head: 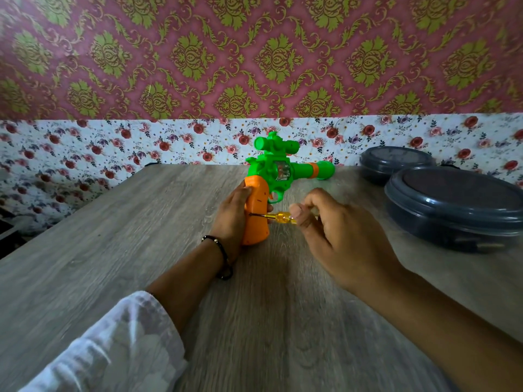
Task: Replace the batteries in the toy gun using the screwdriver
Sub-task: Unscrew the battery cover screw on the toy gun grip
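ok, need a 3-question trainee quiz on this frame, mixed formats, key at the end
1. True or false: the left hand grips the orange handle of the toy gun.
2. Multiple choice: where is the tip of the screwdriver in the right hand?
A. Against the orange handle
B. Inside the green barrel
C. Lying flat on the table
3. Fill in: the two dark lidded containers sit on the table to the ____ of the toy gun.

Key:
1. True
2. A
3. right
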`<state>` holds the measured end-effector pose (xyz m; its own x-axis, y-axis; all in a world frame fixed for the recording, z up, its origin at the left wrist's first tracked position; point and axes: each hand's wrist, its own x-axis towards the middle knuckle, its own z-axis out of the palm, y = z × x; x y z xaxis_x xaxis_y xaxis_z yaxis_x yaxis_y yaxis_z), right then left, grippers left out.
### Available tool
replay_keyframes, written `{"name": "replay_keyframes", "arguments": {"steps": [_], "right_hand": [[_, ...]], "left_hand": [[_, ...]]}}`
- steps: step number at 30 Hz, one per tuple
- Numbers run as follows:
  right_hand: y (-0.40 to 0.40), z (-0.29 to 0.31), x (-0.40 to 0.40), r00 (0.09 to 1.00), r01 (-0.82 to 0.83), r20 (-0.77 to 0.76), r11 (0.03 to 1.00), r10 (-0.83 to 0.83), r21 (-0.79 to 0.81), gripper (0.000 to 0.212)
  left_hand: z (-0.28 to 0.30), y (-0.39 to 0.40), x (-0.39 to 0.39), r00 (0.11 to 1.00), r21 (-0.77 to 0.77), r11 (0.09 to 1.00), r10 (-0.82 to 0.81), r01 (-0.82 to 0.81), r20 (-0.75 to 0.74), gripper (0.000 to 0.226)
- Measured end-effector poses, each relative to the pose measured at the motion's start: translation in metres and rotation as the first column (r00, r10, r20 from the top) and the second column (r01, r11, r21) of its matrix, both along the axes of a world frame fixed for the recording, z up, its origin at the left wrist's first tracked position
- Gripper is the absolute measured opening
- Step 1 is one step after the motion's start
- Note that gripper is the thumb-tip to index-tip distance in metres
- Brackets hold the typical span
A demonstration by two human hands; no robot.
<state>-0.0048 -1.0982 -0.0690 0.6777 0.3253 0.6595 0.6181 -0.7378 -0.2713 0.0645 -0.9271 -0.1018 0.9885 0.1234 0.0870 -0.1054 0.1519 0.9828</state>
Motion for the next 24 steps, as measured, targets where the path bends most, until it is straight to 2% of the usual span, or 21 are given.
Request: {"name": "replay_keyframes", "arguments": {"steps": [4,7,9,12,14,17,20,24], "right_hand": [[-0.0028,-0.0020,0.0050,1.000,-0.005,0.011,1.000,0.005,-0.023,0.053],[-0.0013,0.0002,0.0047,0.995,-0.099,0.021,0.995,0.099,-0.010,0.025],[-0.0009,0.0027,0.0046,0.984,-0.178,-0.013,0.981,0.179,0.071,0.009],[0.0010,0.0027,0.0049,0.972,-0.228,-0.031,0.963,0.235,0.147,0.015],[0.0018,0.0012,0.0030,0.979,-0.197,-0.037,0.973,0.203,0.118,0.020],[0.0001,0.0015,0.0003,0.998,-0.058,-0.003,0.998,0.058,0.016,0.042],[-0.0026,0.0025,0.0016,0.999,-0.008,0.032,1.000,0.009,-0.007,0.039],[-0.0039,0.0034,0.0055,0.996,-0.082,0.031,0.997,0.083,-0.011,0.032]], "left_hand": [[-0.0010,-0.0003,0.0002,1.000,0.029,1.000,-0.001,0.001,0.008,0.043],[-0.0004,0.0008,0.0008,1.000,0.013,1.000,-0.006,0.006,-0.012,0.045],[0.0000,0.0015,0.0014,1.000,0.016,1.000,-0.006,0.006,-0.021,0.038],[0.0006,0.0000,0.0000,1.000,0.051,0.999,-0.002,0.002,0.005,0.022],[0.0016,-0.0005,-0.0013,1.000,0.051,0.999,0.004,-0.004,0.009,0.025],[0.0018,-0.0004,-0.0009,1.000,-0.022,1.000,-0.011,0.011,0.002,0.036],[0.0013,-0.0009,-0.0005,1.000,-0.042,0.999,-0.015,0.015,0.010,0.040],[-0.0017,0.0013,0.0022,1.000,-0.009,1.000,-0.017,0.017,0.002,0.041]]}}
